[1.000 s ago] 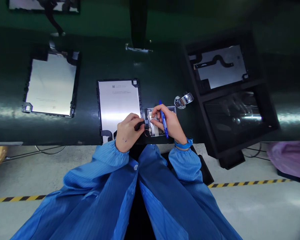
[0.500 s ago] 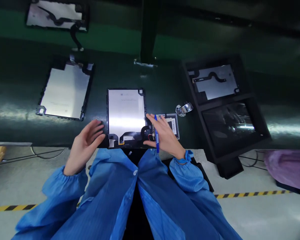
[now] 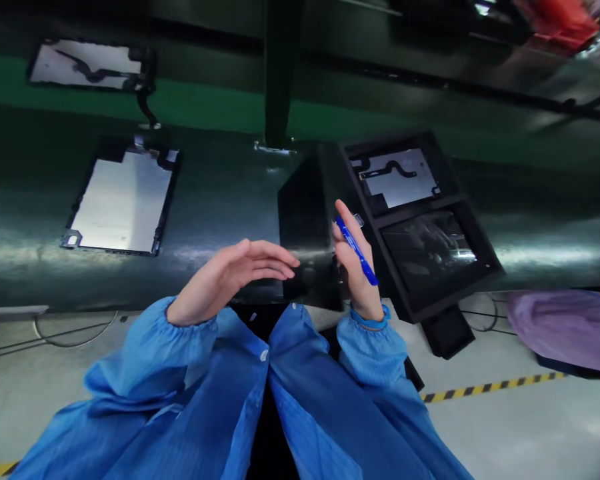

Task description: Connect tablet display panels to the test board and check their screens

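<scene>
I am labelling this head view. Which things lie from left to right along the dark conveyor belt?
Silver panel in a black frame → open left hand → dark flipped tablet panel → right hand holding a blue pen → black two-level fixture.

Bare dark belt [image 3: 220,200] is seen between the silver panel [image 3: 123,200] at left and the dark panel [image 3: 307,223] raised on edge at centre. The way rightward is blocked by the black tiered fixture [image 3: 420,227], set just beside the dark panel. An upright post [image 3: 279,73] is planted at the belt's far edge.
</scene>
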Tool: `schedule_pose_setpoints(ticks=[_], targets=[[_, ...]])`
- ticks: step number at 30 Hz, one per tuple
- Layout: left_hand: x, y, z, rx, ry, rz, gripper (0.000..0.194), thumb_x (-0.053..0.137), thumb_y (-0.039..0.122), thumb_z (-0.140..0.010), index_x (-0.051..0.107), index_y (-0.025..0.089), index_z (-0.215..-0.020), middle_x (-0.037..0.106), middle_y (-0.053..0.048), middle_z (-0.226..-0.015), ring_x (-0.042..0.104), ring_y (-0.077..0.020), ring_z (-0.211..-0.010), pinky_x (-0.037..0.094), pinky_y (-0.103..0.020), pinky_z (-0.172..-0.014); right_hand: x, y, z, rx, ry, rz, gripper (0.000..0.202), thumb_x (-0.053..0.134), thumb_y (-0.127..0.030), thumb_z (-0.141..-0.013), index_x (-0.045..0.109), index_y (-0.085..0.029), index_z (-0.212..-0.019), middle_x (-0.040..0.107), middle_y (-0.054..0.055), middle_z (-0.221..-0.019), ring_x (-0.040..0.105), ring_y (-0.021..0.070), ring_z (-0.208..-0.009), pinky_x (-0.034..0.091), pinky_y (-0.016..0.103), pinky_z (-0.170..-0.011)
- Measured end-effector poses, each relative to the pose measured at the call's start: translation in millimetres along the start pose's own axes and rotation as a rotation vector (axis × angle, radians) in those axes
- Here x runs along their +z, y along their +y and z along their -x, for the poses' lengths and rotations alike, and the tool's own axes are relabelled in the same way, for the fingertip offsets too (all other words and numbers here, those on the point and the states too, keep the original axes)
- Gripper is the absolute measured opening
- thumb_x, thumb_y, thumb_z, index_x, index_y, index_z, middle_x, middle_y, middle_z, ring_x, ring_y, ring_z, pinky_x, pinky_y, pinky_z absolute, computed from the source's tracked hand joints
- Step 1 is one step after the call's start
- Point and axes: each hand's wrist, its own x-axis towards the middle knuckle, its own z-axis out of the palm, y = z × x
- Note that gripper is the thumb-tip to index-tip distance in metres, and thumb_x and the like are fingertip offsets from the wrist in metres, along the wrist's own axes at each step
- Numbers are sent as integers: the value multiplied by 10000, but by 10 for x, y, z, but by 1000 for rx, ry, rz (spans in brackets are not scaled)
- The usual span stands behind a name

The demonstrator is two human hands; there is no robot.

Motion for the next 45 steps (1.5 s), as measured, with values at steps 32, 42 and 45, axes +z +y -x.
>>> schedule_pose_setpoints(ticks=[32, 42, 45], targets=[[-496, -451, 58, -42, 1122, 113, 257, 560, 269, -945, 710, 136, -1105, 777, -18, -1079, 310, -270, -1486, 373, -402, -1185, -69, 885, 1, -317, 95, 684, 147, 525, -147, -915, 559, -251, -817, 735, 39, -947, 658, 215, -913, 528, 358, -807], [-216, -489, 38, 38, 766, 857, 449, 414, 385, -1035, 648, 90, -1280, 782, -94, -1069, 640, -254, -1225, 437, -369, -1135, 392, 165, 176, -153, 113, 186, 579, 658, -285, -899, 418, -256, -1425, 548, 106, -1472, 522, 261, -1376, 424, 492, -1166], [-150, -495, 49, -3, 686, 899, 470, 421, 426, -1025, 676, 85, -1223, 771, -125, -1100, 626, -297, -1242, 428, -424, -1145, 517, 41, 224, -139, -65, 89, 876, 665, -351, -902, 120, -291, -1586, 295, 75, -1650, 283, 259, -1530, 272, 516, -1265]])
